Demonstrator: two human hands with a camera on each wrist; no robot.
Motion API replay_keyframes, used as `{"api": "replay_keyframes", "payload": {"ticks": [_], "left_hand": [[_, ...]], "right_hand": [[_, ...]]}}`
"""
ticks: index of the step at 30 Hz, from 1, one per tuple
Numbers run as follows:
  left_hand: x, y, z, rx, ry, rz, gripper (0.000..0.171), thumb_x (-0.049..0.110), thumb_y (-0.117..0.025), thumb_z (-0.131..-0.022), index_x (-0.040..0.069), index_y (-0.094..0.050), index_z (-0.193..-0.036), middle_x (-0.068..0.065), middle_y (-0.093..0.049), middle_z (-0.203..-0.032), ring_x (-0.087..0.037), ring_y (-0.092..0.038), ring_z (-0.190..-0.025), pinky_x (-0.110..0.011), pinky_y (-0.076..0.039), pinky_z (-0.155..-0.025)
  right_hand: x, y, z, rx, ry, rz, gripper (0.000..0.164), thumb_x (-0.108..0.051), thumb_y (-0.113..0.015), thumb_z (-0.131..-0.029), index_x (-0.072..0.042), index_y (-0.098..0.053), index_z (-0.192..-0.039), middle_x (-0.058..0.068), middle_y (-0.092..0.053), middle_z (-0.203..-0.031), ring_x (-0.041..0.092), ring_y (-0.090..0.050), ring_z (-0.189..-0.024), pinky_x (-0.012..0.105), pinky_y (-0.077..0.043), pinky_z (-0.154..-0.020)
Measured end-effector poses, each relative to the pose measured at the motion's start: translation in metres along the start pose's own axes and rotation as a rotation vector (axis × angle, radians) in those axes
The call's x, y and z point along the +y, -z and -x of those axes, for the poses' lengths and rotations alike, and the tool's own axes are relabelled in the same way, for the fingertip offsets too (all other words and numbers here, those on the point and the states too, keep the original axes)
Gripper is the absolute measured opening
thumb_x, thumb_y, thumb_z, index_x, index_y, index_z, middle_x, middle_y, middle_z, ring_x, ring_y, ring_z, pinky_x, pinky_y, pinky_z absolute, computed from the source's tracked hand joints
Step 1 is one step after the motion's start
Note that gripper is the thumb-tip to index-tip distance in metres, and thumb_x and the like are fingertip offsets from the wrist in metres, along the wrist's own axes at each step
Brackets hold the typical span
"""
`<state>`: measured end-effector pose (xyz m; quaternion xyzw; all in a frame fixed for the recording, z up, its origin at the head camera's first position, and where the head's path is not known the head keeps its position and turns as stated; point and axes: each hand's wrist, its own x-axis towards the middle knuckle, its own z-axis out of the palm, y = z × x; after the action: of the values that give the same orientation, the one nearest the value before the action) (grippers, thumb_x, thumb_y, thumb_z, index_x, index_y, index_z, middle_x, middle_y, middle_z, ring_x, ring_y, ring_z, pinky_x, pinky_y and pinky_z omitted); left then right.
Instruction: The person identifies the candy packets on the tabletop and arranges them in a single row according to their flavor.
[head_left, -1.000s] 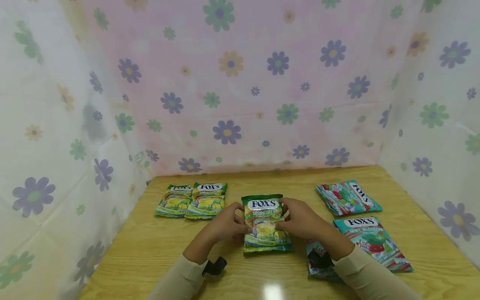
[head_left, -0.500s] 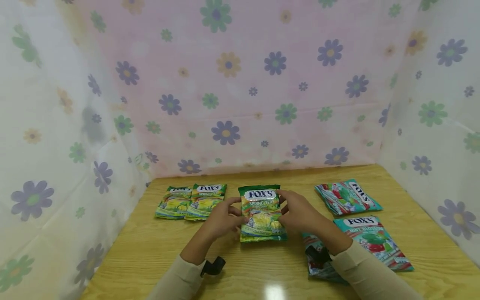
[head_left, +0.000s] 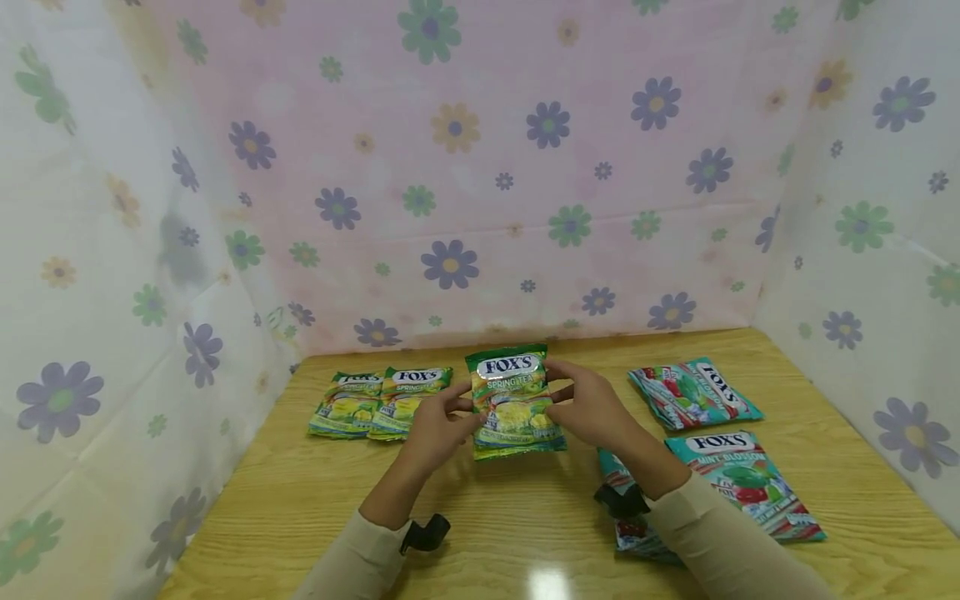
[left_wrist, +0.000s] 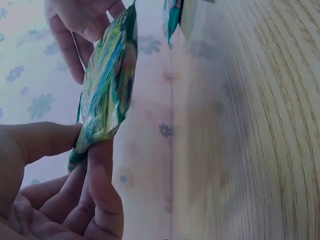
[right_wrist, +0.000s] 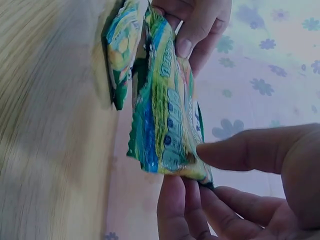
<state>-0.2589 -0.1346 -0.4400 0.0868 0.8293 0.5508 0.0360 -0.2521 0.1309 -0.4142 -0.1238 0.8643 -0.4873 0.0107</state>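
Observation:
A green and yellow Fox's Spring Tea candy bag (head_left: 513, 408) is held upright above the table between both hands. My left hand (head_left: 438, 429) pinches its left edge, thumb in front and fingers behind. On the opposite edge my right hand (head_left: 592, 408) grips it the same way. The left wrist view shows the candy bag (left_wrist: 110, 80) side-on, raised off the wood, with the left thumb and fingers on its near edge. In the right wrist view the right thumb (right_wrist: 240, 150) presses one face while the fingers support the other.
Two more Spring Tea bags (head_left: 412, 396) lie overlapping at the back left. On the right lie teal Mint Blossom bags (head_left: 750, 479), another teal bag (head_left: 697, 393) behind, and one (head_left: 637, 533) partly hidden under the right forearm. Floral cloth (head_left: 487, 183) walls enclose the wooden table (head_left: 510, 533).
Both hands have lifted the Spring Tea bag and moved it away from me and slightly left. The other bags lie where they were.

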Motion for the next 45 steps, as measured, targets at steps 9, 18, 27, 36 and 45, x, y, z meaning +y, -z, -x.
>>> {"api": "replay_keyframes", "payload": {"ticks": [9,18,27,36,45], "left_hand": [[0.001,0.003,-0.002,0.159,-0.020,0.058,0.051,0.017,-0.078,-0.093,0.018,-0.063,-0.142,-0.011,-0.072,-0.128,-0.026,-0.069,-0.111,-0.033,-0.061,-0.083],[-0.004,0.013,-0.006,0.199,-0.034,0.029,0.045,0.019,-0.076,-0.095,0.018,-0.066,-0.140,-0.009,-0.069,-0.135,-0.029,-0.067,-0.120,-0.041,-0.061,-0.093],[-0.020,0.017,-0.012,0.231,-0.047,0.014,0.039,0.018,-0.076,-0.096,0.016,-0.071,-0.134,-0.005,-0.071,-0.133,-0.025,-0.068,-0.120,-0.035,-0.062,-0.089],[-0.031,0.017,-0.017,0.228,-0.058,0.004,0.038,0.010,-0.073,-0.097,0.011,-0.070,-0.135,-0.011,-0.071,-0.132,-0.028,-0.068,-0.117,-0.042,-0.060,-0.095],[-0.041,0.019,-0.020,0.224,-0.038,0.006,0.038,0.007,-0.070,-0.098,0.008,-0.069,-0.135,-0.013,-0.069,-0.135,-0.031,-0.067,-0.121,-0.042,-0.060,-0.097]], "right_hand": [[-0.008,-0.007,-0.009,0.053,-0.051,-0.153,0.072,0.002,-0.068,-0.089,-0.021,-0.050,-0.155,0.009,-0.055,-0.151,0.030,-0.067,-0.116,0.032,-0.052,-0.063],[-0.003,-0.023,-0.026,0.104,-0.040,-0.197,0.068,0.007,-0.067,-0.090,-0.020,-0.054,-0.151,0.005,-0.058,-0.149,0.029,-0.066,-0.114,0.033,-0.056,-0.069],[0.000,-0.039,-0.038,0.137,-0.069,-0.219,0.065,0.009,-0.068,-0.088,-0.015,-0.060,-0.147,0.005,-0.062,-0.145,0.028,-0.068,-0.111,0.031,-0.059,-0.070],[0.020,-0.052,-0.042,0.134,-0.057,-0.271,0.059,0.006,-0.070,-0.092,-0.013,-0.060,-0.146,0.007,-0.061,-0.148,0.029,-0.068,-0.116,0.033,-0.062,-0.079],[0.033,-0.061,-0.047,0.079,-0.046,-0.319,0.060,0.005,-0.070,-0.092,-0.010,-0.057,-0.149,0.011,-0.058,-0.151,0.034,-0.065,-0.124,0.035,-0.062,-0.086]]}}
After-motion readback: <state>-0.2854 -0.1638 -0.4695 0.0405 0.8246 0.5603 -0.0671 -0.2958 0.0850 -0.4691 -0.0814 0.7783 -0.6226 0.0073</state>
